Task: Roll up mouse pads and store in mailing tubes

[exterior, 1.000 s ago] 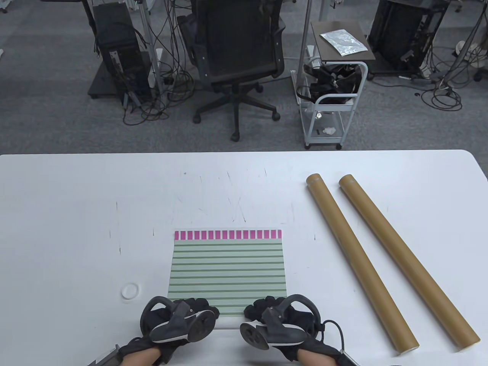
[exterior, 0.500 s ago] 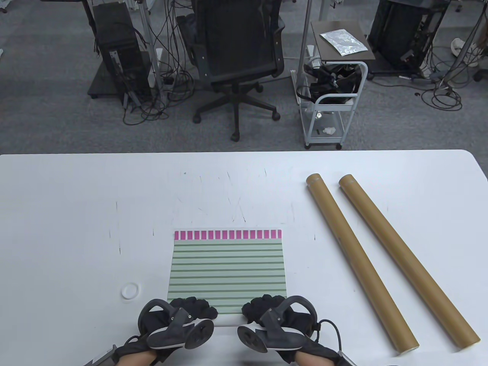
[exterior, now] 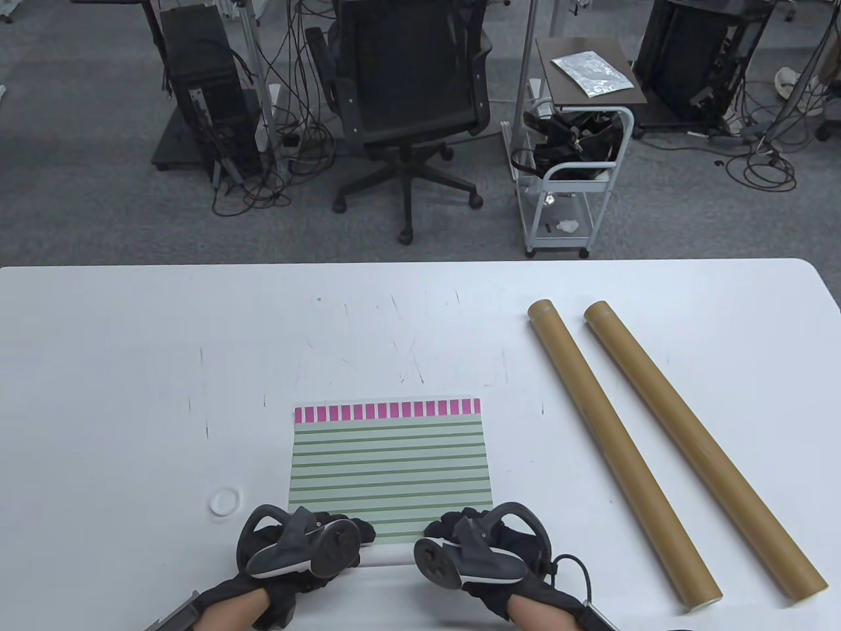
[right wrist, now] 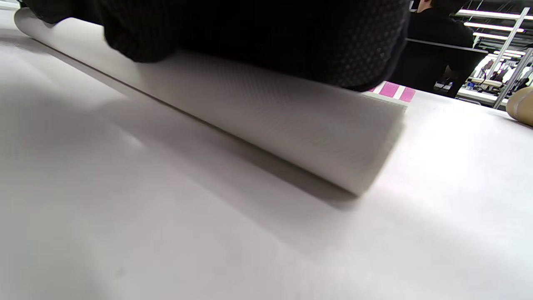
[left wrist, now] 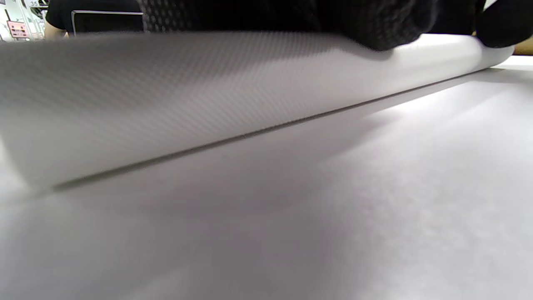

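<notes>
A green-striped mouse pad [exterior: 391, 470] with a pink-checked far edge lies flat near the table's front. Its near edge is curled into a white roll [exterior: 387, 557], also seen in the left wrist view [left wrist: 175, 96] and the right wrist view [right wrist: 283, 121]. My left hand [exterior: 328, 536] grips the roll's left part, fingers curled over it [left wrist: 383, 25]. My right hand [exterior: 460, 532] grips the right part, fingers over the top [right wrist: 291, 37]. Two brown mailing tubes [exterior: 617, 447] [exterior: 700, 447] lie diagonally on the right, apart from both hands.
A small white ring-shaped cap [exterior: 224, 502] lies on the white table [exterior: 131, 368] left of the pad. An office chair [exterior: 407, 98] and a white cart [exterior: 571, 164] stand beyond the table's far edge.
The pad's far pink edge has slid nearer and slightly left. Both hands have turned over the near edge, and the roll has grown a little.
</notes>
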`<state>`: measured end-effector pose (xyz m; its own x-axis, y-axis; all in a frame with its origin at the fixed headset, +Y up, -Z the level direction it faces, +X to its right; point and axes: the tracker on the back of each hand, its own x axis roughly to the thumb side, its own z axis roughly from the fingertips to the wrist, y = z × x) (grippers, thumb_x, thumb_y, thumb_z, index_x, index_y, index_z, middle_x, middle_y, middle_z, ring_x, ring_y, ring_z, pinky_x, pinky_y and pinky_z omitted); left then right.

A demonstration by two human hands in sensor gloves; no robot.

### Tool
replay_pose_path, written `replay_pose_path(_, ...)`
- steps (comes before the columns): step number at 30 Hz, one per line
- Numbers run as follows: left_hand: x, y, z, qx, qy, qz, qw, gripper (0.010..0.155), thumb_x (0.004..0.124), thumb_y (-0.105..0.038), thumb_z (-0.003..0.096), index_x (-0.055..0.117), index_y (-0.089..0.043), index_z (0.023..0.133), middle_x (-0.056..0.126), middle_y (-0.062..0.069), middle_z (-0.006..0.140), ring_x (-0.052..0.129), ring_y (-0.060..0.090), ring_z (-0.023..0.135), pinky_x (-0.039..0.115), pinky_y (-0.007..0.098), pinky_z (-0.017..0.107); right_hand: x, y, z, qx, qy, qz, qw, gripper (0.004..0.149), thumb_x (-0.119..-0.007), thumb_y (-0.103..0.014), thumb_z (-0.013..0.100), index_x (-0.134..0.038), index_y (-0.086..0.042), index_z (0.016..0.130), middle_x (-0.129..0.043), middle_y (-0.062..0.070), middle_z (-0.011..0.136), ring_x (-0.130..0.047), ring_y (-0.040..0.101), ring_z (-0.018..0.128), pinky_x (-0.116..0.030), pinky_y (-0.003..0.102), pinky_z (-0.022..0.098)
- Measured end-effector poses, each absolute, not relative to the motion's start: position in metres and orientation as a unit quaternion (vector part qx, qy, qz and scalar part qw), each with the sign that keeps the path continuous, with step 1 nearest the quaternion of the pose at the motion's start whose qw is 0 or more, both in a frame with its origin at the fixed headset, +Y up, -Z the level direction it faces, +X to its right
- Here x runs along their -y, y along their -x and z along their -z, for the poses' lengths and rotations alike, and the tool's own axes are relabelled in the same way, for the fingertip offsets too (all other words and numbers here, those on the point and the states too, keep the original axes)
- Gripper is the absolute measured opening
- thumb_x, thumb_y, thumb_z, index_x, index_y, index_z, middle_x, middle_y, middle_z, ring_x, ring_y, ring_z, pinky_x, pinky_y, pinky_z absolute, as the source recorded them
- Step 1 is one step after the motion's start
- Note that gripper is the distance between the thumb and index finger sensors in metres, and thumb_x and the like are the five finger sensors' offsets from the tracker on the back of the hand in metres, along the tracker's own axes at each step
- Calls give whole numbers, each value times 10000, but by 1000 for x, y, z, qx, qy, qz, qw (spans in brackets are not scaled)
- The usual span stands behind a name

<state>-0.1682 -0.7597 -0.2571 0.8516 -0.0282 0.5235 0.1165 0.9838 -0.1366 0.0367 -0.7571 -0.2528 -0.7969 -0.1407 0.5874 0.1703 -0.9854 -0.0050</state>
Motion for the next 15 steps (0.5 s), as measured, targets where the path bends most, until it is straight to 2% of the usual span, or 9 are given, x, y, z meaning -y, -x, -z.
replay_pose_path(1, 758, 167, 254, 278, 64, 52, 957, 482, 728, -471, 414, 611, -438, 880, 666, -65, 982, 969, 115, 694, 891, 218, 496, 758, -37, 253, 24, 306, 948, 82, 469, -702, -351, 456, -779, -205, 895, -890, 50, 813, -930, 267, 639, -799, 435, 529)
replay_pose_path(2, 759, 165, 251, 286, 57, 60, 955, 446, 731, -459, 423, 645, -440, 861, 656, -65, 988, 963, 123, 722, 895, 234, 505, 759, -36, 254, 24, 305, 949, 81, 469, -688, -340, 458, -776, -202, 897, -884, 56, 817, -929, 270, 639, -798, 437, 529)
replay_pose_path(4, 759, 158, 242, 304, 29, 102, 947, 438, 725, -426, 433, 682, -377, 866, 706, -77, 958, 925, 124, 789, 893, 271, 535, 760, -36, 255, 23, 302, 949, 83, 470, -675, -332, 456, -780, -200, 894, -892, 57, 811, -933, 269, 633, -799, 438, 526)
replay_pose_path(6, 757, 155, 239, 307, 4, 144, 941, 514, 765, -492, 387, 705, -363, 881, 776, -95, 919, 920, 131, 779, 871, 268, 551, 759, -38, 258, 22, 298, 951, 76, 467, -662, -324, 463, -787, -198, 895, -895, 58, 811, -937, 271, 633, -802, 443, 523)
replay_pose_path(7, 756, 154, 238, 303, -5, 148, 942, 498, 774, -484, 385, 725, -368, 867, 817, -101, 884, 941, 124, 745, 873, 261, 542, 755, -39, 260, 30, 301, 950, 71, 457, -662, -323, 476, -797, -200, 894, -908, 54, 807, -944, 271, 631, -806, 439, 520)
replay_pose_path(10, 756, 153, 241, 295, 8, 131, 946, 463, 767, -447, 399, 761, -350, 851, 876, -79, 838, 978, 139, 694, 887, 255, 518, 745, -50, 264, 4, 295, 953, 76, 455, -715, -375, 464, -815, -208, 875, -913, 48, 795, -940, 262, 636, -800, 438, 530)
replay_pose_path(12, 757, 155, 244, 285, 24, 114, 951, 461, 752, -437, 410, 758, -350, 863, 885, -67, 838, 988, 156, 692, 897, 246, 496, 745, -56, 262, 20, 292, 955, 57, 477, -751, -400, 444, -813, -208, 875, -902, 50, 801, -929, 271, 646, -788, 451, 540)
replay_pose_path(14, 757, 157, 248, 275, 33, 101, 956, 457, 742, -428, 419, 762, -346, 868, 891, -65, 839, 992, 160, 698, 897, 248, 500, 754, -58, 264, 55, 288, 952, 90, 535, -765, -424, 431, -757, -210, 922, -859, 48, 852, -903, 274, 696, -770, 465, 570)
replay_pose_path(15, 757, 157, 248, 274, 33, 103, 956, 457, 735, -430, 421, 757, -350, 870, 889, -66, 843, 994, 158, 700, 898, 244, 500, 755, -58, 265, 48, 286, 952, 94, 536, -768, -424, 426, -746, -222, 922, -860, 33, 848, -904, 262, 699, -771, 461, 573)
